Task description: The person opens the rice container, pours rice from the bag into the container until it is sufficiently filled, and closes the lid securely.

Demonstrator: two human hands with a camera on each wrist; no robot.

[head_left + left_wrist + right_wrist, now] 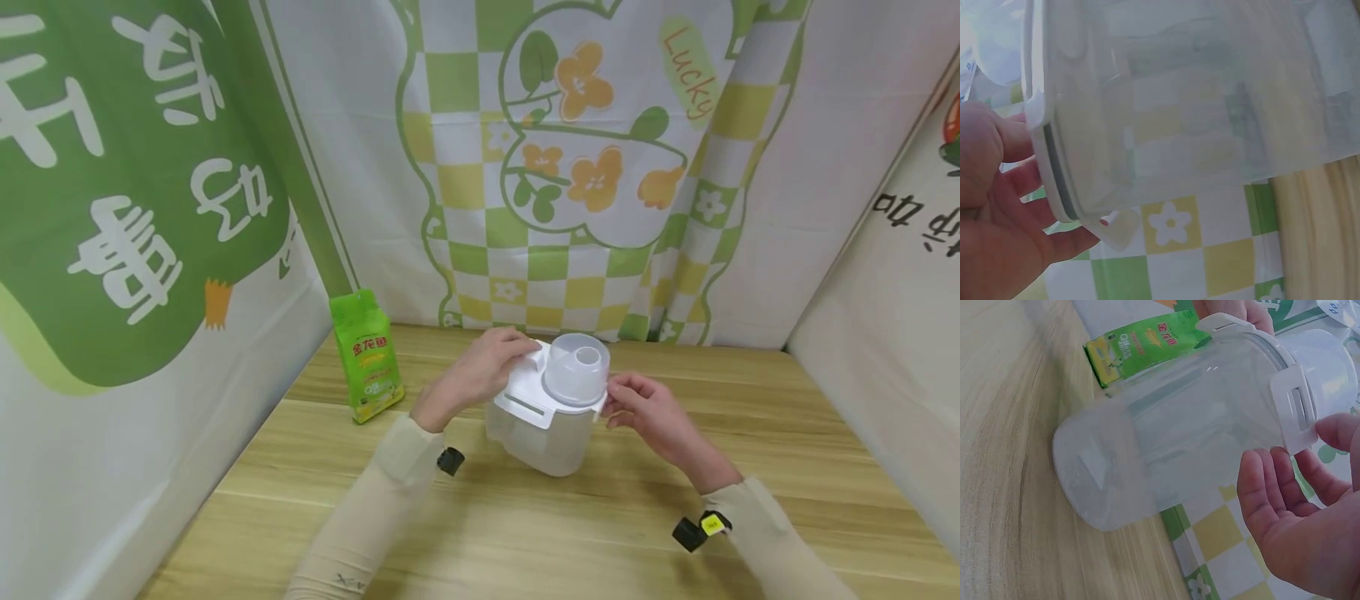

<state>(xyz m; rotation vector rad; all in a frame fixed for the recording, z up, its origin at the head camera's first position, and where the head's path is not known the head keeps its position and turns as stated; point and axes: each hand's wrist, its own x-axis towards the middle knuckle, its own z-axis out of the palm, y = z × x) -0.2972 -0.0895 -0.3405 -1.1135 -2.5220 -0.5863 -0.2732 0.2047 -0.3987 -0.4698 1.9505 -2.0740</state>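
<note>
A clear plastic storage container (551,446) with a white lid (525,379) stands upright on the wooden table. A translucent measuring cup (576,371) sits over the lid's round spout. My left hand (480,367) grips the lid's left side; in the left wrist view its fingers (1022,178) bend behind the edge, beside a flipped-out latch (1119,230). On the other side my right hand (648,412) pinches a slotted white side latch (1294,409), thumb at its outer edge and fingertips underneath. The front latch (523,411) sticks outward. Nothing shows inside the container.
A green and yellow food bag (369,358) stands left of the container, near the table's left edge. Printed cloth (540,275) hangs behind the table, with more cloth on both sides. Bare wood (525,542) lies in front of the container.
</note>
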